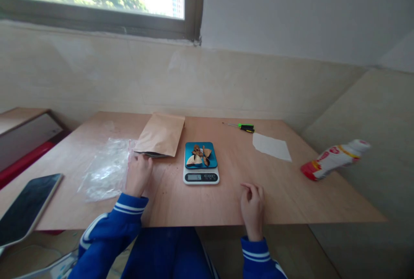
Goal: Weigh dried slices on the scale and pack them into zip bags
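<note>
"As daylight enters above a wooden table (181, 208), a person in blue sleeves works with bare hands. What occupies the left?"

"The left hand (139, 174) curls its fingers at the near corner of a brown paper bag (163, 134), right beside a clear plastic bag (108, 171). Whether it pinches the paper, I cannot tell; perhaps it steadies that edge."

"And the right hand (252, 203)?"

"Loosely curled over the table's near edge, well apart from the objects, with nothing visible in its grasp."

"Where are the brown dried slices (194, 159)?"

"On the blue platform of a small scale (201, 178), between the hands, gathered mid-platform, presumably so it bears them all. The display faces the person, likely for easy reading; its figures are too small for me."

"And the outlying items?"

"A screwdriver (246, 127) lies near a white sheet (271, 146); a bottle (334, 159) appears tilted at far right, a dark-screened device (30, 205) at far left, probably placed to leave the scale within reach."
</note>
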A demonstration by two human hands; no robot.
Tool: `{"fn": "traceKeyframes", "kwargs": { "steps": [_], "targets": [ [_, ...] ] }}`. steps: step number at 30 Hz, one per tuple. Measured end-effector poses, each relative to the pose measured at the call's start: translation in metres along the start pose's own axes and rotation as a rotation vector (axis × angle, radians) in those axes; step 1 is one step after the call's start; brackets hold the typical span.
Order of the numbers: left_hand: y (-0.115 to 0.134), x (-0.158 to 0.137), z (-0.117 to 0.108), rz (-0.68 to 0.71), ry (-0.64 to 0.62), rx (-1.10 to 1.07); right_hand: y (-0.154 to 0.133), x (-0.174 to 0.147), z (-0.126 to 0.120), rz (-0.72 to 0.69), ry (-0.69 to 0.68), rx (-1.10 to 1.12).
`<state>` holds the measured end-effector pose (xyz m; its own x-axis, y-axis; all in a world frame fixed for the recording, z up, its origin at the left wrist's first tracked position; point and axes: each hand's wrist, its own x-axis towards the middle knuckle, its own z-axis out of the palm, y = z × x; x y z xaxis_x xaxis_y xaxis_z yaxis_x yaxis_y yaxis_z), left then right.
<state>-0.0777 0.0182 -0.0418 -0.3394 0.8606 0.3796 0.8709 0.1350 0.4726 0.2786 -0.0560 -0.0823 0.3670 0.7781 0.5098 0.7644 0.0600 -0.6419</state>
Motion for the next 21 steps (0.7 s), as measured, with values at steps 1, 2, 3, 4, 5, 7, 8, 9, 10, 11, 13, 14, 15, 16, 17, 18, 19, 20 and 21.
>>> {"fn": "traceKeyframes", "kwargs": {
  "steps": [1, 2, 3, 4, 5, 7, 8, 9, 10, 11, 13, 14, 15, 16, 17, 18, 19, 20, 21],
  "targets": [
    [-0.002, 0.002, 0.000, -0.006, -0.007, 0.001, 0.000, 0.000, 0.000, -0.002, -0.001, 0.002],
    [-0.004, 0.004, -0.002, -0.007, -0.019, -0.005, 0.000, 0.000, 0.000, -0.003, -0.001, 0.003],
    [-0.004, 0.005, -0.006, -0.007, -0.038, -0.013, 0.000, 0.000, 0.000, -0.002, 0.001, 0.005],
    [-0.004, 0.006, -0.011, -0.009, -0.063, -0.018, 0.000, 0.000, 0.000, 0.000, 0.004, 0.008],
    [-0.004, 0.007, -0.017, -0.023, -0.091, -0.016, 0.000, 0.000, 0.000, 0.002, 0.006, 0.011],
    [-0.003, 0.009, -0.029, -0.096, -0.152, 0.028, -0.001, 0.000, 0.000, 0.009, 0.006, 0.015],
    [-0.002, 0.010, -0.034, -0.125, -0.156, 0.052, -0.001, 0.000, 0.000, 0.011, 0.004, 0.015],
    [-0.003, 0.011, -0.038, -0.132, -0.141, 0.063, -0.001, 0.000, 0.000, 0.013, 0.002, 0.014],
    [-0.003, 0.013, -0.040, -0.110, -0.112, 0.057, -0.001, 0.000, 0.000, 0.014, 0.000, 0.012],
    [-0.004, 0.015, -0.041, -0.064, -0.069, 0.043, -0.001, 0.000, 0.000, 0.013, 0.000, 0.010],
    [-0.009, 0.020, -0.039, 0.062, 0.019, 0.041, 0.000, 0.000, 0.000, 0.005, 0.004, 0.012],
    [-0.012, 0.024, -0.036, 0.120, 0.045, 0.064, 0.001, 0.001, 0.000, -0.001, 0.006, 0.018],
    [-0.015, 0.027, -0.033, 0.160, 0.050, 0.105, 0.002, 0.001, 0.000, -0.006, 0.008, 0.029],
    [-0.018, 0.031, -0.029, 0.181, 0.029, 0.142, 0.003, 0.001, 0.000, -0.010, 0.008, 0.044],
    [-0.021, 0.034, -0.026, 0.186, -0.011, 0.161, 0.003, 0.002, -0.001, -0.012, 0.003, 0.064],
    [-0.023, 0.038, -0.023, 0.182, -0.060, 0.158, 0.002, 0.002, -0.001, -0.013, -0.004, 0.090],
    [-0.025, 0.042, -0.022, 0.179, -0.103, 0.143, 0.000, 0.001, -0.002, -0.013, -0.015, 0.121],
    [-0.026, 0.045, -0.021, 0.178, -0.133, 0.126, -0.005, 0.001, -0.002, -0.014, -0.031, 0.155],
    [-0.027, 0.047, -0.021, 0.182, -0.150, 0.110, -0.013, 0.000, -0.003, -0.017, -0.052, 0.191]
  ]
}}
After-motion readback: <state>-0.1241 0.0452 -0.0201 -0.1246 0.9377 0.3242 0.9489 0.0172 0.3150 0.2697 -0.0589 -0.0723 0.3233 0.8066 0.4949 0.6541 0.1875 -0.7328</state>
